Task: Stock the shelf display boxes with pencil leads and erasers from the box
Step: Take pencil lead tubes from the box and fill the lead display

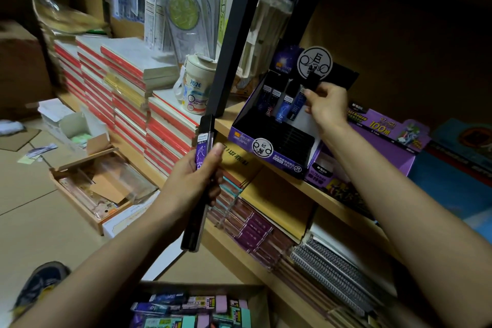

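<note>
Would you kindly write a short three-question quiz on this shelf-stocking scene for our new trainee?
1. Multiple choice: what does the left hand grip?
A) a mug
B) a long row of pencil lead cases
C) a notebook
2. True or false: every slot of the purple display box on the shelf is already filled.
3. Short answer: which hand pinches a single dark lead case at the back of that display box?

Key
1. B
2. False: the front slots are empty.
3. The right hand.
</note>
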Action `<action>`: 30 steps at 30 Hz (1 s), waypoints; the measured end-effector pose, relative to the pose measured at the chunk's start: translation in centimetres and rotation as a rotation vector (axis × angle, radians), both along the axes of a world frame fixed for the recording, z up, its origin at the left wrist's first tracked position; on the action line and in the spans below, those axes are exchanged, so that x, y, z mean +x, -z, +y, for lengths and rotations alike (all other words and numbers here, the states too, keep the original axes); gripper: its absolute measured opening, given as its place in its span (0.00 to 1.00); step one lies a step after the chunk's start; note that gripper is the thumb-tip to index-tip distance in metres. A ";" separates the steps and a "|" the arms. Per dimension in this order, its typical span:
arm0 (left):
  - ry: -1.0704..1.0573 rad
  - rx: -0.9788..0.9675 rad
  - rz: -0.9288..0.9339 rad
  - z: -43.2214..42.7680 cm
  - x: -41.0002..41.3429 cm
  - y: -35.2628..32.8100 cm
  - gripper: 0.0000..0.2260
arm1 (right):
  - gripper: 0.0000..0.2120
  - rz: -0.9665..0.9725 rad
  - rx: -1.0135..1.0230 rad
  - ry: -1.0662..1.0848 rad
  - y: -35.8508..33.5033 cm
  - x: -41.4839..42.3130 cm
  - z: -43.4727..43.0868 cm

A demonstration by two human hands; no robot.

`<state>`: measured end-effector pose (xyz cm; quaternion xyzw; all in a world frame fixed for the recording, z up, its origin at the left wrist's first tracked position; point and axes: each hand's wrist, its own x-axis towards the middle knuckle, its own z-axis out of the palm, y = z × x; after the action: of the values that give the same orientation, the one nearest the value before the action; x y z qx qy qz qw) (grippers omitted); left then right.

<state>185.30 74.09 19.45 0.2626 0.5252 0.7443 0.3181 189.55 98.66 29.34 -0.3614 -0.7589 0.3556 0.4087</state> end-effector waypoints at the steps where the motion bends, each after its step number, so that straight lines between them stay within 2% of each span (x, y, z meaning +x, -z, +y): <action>1: -0.002 -0.011 -0.025 0.0 -0.1 -0.1 0.24 | 0.12 0.003 -0.007 0.004 0.3 -0.2 0.2; 3: -0.009 -0.018 -0.117 0.1 -0.2 -0.3 0.24 | 0.15 0.001 -0.029 0.012 0.8 -0.5 0.6; 5: -0.022 0.011 -0.166 0.1 -0.2 -0.3 0.21 | 0.16 -0.007 -0.054 0.017 1.2 -0.8 1.1; 8: -0.035 0.036 -0.158 0.1 0.0 -0.4 0.15 | 0.10 0.000 -0.094 0.016 2.0 -0.9 1.7; 11: -0.046 0.033 -0.130 0.2 -0.2 -0.2 0.14 | 0.11 -0.019 -0.149 0.042 2.4 -1.0 2.2; 16: 0.000 0.023 -0.145 0.7 -0.3 0.3 0.15 | 0.11 -0.156 -0.078 0.197 2.3 -1.7 2.6; 20: 0.032 0.041 -0.129 0.9 -0.3 0.4 0.16 | 0.12 -0.242 -0.015 0.227 2.2 -2.0 2.6; 23: 0.034 0.058 -0.100 0.7 -0.3 0.2 0.19 | 0.13 -0.384 0.060 0.177 1.4 -1.7 2.4; 27: 0.039 0.070 -0.078 0.3 -0.1 -0.3 0.19 | 0.14 -0.494 -0.006 0.117 0.2 -0.7 0.8; 30: 0.045 0.070 -0.061 0.1 0.1 -0.5 0.16 | 0.10 -0.431 0.052 -0.035 -0.2 1.0 -3.1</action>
<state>185.36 74.17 19.95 0.2626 0.4829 0.7624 0.3414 190.53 95.53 29.52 -0.4050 -0.8438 0.2576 0.2399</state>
